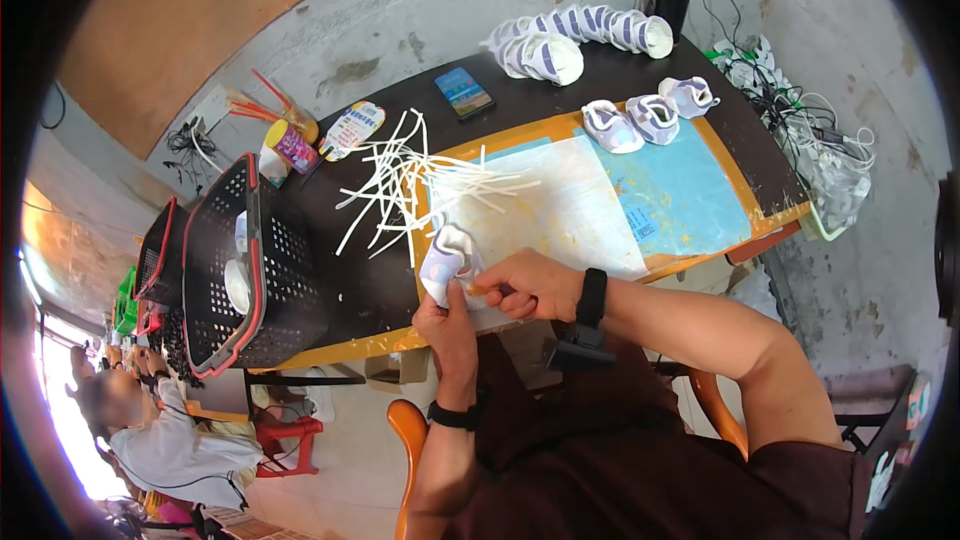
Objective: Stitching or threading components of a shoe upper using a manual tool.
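Note:
A small white and lavender baby shoe is held at the table's front edge by my left hand, its thumb and fingers closed on the lower end. Right beside it, my right hand is closed in a fist-like grip. A bit of something orange shows at its fingertips against the shoe, too small to name. Both hands are over the near edge of a white sheet on the table. Close behind the shoe lies a loose heap of thin white strips.
Three similar shoes stand on a blue sheet; nested rows of more sit behind. A phone, a black cup and a black basket are on the dark table. Cables tangle at right. Another person sits at far left.

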Tool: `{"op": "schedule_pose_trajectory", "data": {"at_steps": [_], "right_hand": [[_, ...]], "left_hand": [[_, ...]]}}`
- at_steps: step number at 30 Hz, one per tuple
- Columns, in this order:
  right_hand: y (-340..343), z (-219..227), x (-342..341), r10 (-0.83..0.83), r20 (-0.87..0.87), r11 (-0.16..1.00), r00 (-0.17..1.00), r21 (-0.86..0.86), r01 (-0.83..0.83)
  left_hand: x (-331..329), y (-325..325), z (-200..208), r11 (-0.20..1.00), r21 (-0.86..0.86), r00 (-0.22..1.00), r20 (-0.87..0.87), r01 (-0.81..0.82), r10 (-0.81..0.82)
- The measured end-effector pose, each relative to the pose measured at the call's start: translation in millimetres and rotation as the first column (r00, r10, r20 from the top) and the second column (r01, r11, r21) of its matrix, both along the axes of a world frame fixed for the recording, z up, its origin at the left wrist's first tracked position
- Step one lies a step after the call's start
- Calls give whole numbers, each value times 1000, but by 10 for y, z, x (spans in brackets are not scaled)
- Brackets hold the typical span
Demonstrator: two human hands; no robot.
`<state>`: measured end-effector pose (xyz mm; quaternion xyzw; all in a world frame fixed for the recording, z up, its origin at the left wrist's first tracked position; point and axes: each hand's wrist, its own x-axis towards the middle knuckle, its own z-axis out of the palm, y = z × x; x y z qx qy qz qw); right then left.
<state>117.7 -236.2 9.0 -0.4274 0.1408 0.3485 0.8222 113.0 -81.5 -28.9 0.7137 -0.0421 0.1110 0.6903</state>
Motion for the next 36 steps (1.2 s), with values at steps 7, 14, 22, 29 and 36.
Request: {"op": "schedule_pose_trajectory", "data": {"at_steps": [7,14,22,29,36], "right_hand": [[138,-97,-123,726,659,359,198,-608,708],[126,37,-22,381,670,598,636,-704,383],[121,-8,-7,143,399,848,906,-521,96],[201,56,-139,813,555,279,175,-636,720],[95,108,41,164,709,745,686,-545,385]], "left_hand": [[21,-44,-62,998,-5,997,51,-65,65],[18,-38,-106,994,44,992,80,-105,101],[15,-57,-122,983,151,992,86,-100,88],[48,-97,-187,988,59,985,104,-144,137],[21,-51,-181,938,291,977,153,-189,150]]}}
